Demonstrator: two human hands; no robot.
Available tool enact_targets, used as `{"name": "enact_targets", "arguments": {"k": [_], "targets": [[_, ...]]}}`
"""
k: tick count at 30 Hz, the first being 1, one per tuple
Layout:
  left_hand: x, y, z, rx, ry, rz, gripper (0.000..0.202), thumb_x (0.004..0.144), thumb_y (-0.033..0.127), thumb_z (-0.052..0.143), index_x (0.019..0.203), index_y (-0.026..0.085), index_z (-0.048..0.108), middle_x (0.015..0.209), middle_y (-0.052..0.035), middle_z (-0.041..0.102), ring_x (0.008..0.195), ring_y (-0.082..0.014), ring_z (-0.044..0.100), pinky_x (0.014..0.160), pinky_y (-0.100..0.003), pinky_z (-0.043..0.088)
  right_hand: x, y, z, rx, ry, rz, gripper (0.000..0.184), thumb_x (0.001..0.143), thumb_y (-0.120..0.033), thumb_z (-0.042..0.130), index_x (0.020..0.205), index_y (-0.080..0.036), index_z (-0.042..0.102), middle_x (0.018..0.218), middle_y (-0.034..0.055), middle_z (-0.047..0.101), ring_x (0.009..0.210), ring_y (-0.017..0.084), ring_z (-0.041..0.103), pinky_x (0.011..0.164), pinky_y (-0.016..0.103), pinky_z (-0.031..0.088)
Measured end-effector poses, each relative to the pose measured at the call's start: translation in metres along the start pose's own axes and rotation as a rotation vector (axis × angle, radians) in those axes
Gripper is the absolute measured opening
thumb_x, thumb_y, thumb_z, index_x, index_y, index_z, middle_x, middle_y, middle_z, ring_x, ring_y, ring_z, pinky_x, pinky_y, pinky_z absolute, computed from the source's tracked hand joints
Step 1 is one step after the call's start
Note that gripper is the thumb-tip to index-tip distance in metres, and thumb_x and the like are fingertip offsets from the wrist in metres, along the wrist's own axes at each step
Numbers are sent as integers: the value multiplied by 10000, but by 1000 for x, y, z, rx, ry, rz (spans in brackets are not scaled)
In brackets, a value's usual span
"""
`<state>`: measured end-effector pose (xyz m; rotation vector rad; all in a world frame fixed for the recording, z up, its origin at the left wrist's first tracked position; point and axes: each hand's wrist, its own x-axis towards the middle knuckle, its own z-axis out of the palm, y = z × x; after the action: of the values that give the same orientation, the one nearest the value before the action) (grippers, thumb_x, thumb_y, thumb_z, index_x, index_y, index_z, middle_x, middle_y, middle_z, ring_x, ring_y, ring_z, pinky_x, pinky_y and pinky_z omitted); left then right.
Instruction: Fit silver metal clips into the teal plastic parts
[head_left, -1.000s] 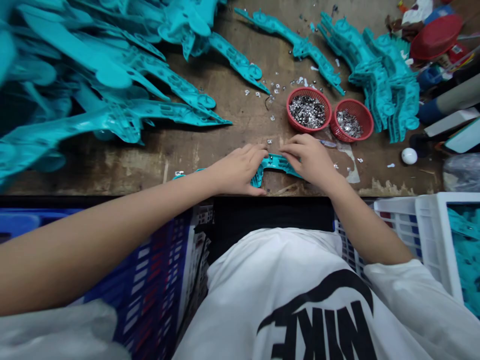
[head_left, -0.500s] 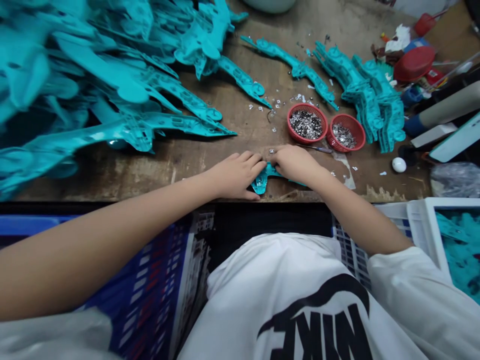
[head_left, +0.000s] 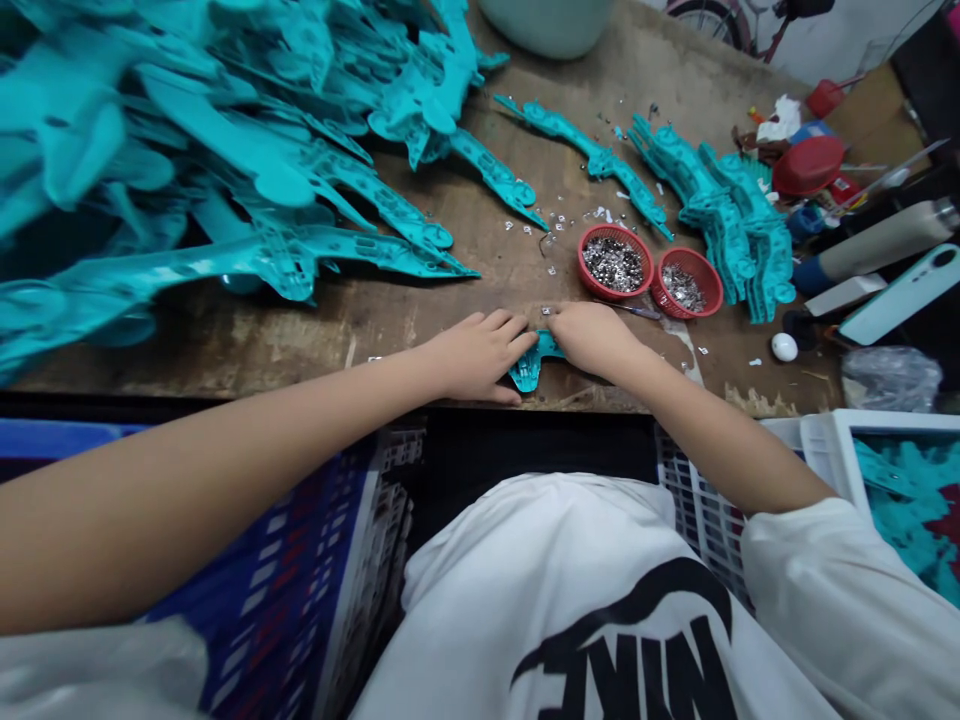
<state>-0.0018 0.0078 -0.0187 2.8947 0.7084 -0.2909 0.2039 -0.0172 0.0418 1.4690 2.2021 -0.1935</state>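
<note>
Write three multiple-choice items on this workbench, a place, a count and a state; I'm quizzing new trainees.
1. Where is the small teal plastic part?
A. On the floor
B. Under the hands at the near edge of the wooden bench
C. Inside a basket

2. How many red mesh baskets hold metal pieces?
A. One
B. Four
C. Two

3. How do the left hand and right hand stand?
A. Both on the part
B. Both raised high
C. Left one holding pliers

1 B: the part lies between the hands at the edge.
2 C: two baskets stand side by side.
3 A: both hands lie over it.
</note>
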Motion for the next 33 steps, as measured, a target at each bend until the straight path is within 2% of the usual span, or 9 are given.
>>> {"name": "enact_targets", "arguments": {"k": [5, 8, 13, 19, 24, 28, 33], "targets": [[1, 0, -1, 5, -7, 6, 949, 1031, 641, 864, 1742, 93, 555, 1740, -329, 613, 1584, -494, 612, 1214, -525, 565, -6, -10, 1, 37, 16, 152, 494, 1153, -47, 429, 1393, -48, 860, 1325, 313, 850, 1306, 409, 828, 1010, 435, 632], [1, 1, -2, 16, -32, 2, 947, 1046, 636, 852, 1761, 101, 535, 1753, -329, 598, 1597, -499, 603, 1219, -533, 567, -8, -12, 5, 70, 40, 209, 519, 1172, -81, 404, 1430, -70, 854, 1394, 312, 818, 1366, 411, 776, 1060, 462, 642], [2, -1, 0, -9, -12, 9, 923, 1043, 621, 845, 1750, 108, 545, 1760, -322, 598, 1611, -506, 582, 1228, -543, 560, -12, -7, 15, 135, 57, 220, 431, 1148, -156, 547, 1448, -60, 842, 1517, 308, 728, 1418, 426, 684, 1112, 490, 631], [3, 0, 1, -30, -10, 6, 927, 1025, 606, 872, 1743, 113, 554, 1770, -324, 591, 1631, -508, 568, 1261, -557, 549, -10, 0, 24, 204, 83, 245, 378, 1104, -169, 619, 1371, -53, 860, 1430, 262, 787, 1378, 414, 724, 1190, 503, 598], [2, 1, -1, -21, -17, -2, 921, 1034, 580, 868, 1761, 113, 546, 1783, -324, 586, 1643, -502, 575, 1263, -553, 564, -8, -7, 24, 191, 98, 281, 408, 1148, -172, 557, 1424, -65, 838, 1430, 262, 815, 1391, 406, 722, 1139, 485, 619], [-2, -4, -5, -26, -73, 4, 875, 1088, 459, 788, 1818, 101, 465, 1794, -309, 597, 1648, -456, 604, 1256, -509, 585, -10, -17, 19, 171, 69, 291, 470, 1184, -120, 445, 1433, -82, 842, 1480, 284, 801, 1457, 404, 704, 1178, 522, 617], [-10, -15, -17, 15, -103, -74, 935, 1057, 373, 812, 1850, 88, 407, 1867, -335, 507, 1593, -470, 677, 1269, -498, 579, -13, -16, 10, 216, 86, 306, 484, 1190, -103, 424, 1486, -59, 805, 1512, 294, 789, 1499, 408, 708, 1201, 527, 618]]}}
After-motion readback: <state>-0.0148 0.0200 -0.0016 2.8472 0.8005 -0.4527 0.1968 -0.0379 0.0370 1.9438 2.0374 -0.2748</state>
